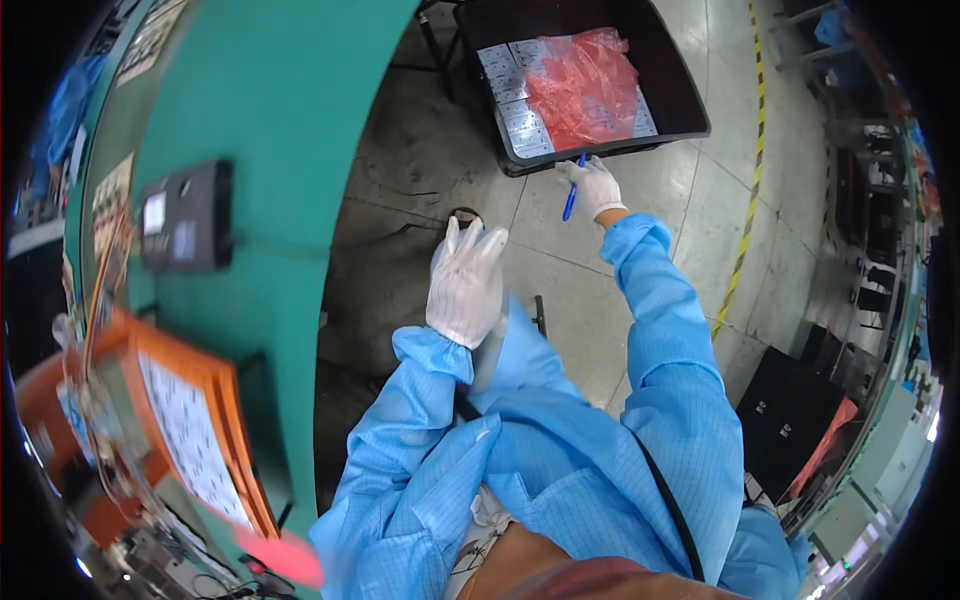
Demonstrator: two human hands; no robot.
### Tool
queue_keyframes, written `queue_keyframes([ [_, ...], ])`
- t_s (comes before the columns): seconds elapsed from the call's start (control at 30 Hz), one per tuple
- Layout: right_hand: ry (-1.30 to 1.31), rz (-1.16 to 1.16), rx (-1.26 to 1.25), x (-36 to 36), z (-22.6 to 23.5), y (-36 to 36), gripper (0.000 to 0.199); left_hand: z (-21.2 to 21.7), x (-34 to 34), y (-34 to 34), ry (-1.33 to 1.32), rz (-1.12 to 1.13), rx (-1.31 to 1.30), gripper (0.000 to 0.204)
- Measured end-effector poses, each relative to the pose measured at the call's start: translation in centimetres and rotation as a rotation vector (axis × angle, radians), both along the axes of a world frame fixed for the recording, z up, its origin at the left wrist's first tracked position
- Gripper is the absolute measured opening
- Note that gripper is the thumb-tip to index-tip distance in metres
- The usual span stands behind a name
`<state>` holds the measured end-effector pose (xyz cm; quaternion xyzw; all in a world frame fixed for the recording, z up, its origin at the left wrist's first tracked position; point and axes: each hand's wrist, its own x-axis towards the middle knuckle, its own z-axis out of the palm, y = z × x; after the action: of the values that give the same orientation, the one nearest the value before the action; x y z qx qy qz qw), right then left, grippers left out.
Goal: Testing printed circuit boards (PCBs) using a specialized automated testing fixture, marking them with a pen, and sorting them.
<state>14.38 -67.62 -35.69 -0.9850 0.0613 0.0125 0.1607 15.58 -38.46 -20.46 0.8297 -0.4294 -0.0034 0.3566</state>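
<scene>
My right hand (597, 189), in a white glove, reaches out to the near edge of a black plastic bin (610, 143). Its fingers are closed around a blue pen (569, 206), which slants downward from them. Inside the bin, crumpled pink plastic film (585, 90) partly covers flat silvery-white sheets (503, 72) marked with small dark patterns. My left hand (467, 287), also gloved in white, hovers in front of my body beside the green table. Its fingers stretch forward and apart, with nothing held in them.
On the green table (280, 130) to my left stand a dark device (187, 218) with a small screen and an orange frame (185, 360) holding a pale patterned sheet. Yellow-and-black tape (757, 150) runs along the floor at right. A black box (790, 415) stands at lower right.
</scene>
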Motion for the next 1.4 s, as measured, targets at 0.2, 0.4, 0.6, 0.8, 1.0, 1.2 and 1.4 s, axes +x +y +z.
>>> queue_keyframes([
  [0.2,0.03,0.008,-0.014,6.2,-10.3,-3.4,0.022,-10.6,9.3,-9.9,0.123,-0.062,0.323,0.045],
  [0.4,-0.059,-0.134,0.038,5.1,-13.3,-3.5,0.032,-21.3,19.1,-19.4,-0.238,-0.308,0.67,0.039],
  [0.6,0.477,-0.211,-0.021,-3.6,-11.8,-6.5,0.029,-26.4,19.0,-24.3,0.113,-0.724,1.214,0.037],
  [0.8,1.04,-0.376,0.003,1.6,-20.6,-7.9,0.02,-38.5,21.0,-26.7,0.367,-0.695,1.25,0.029],
  [1.0,0.187,-0.574,-0.476,-1.1,-33.4,-11.7,0.032,-49.1,27.4,-27.5,-0.352,-0.523,0.839,0.026],
  [1.2,0.857,-0.521,0.135,0.4,-30.5,-12.6,0.025,-51.6,29.5,-30.1,-0.453,-0.899,1.189,0.038],
  [1.4,0.32,-0.843,0.503,-2.0,-17.3,-11.6,0.009,-38.2,32.0,-27.9,0.199,-0.816,1.086,0.026],
])
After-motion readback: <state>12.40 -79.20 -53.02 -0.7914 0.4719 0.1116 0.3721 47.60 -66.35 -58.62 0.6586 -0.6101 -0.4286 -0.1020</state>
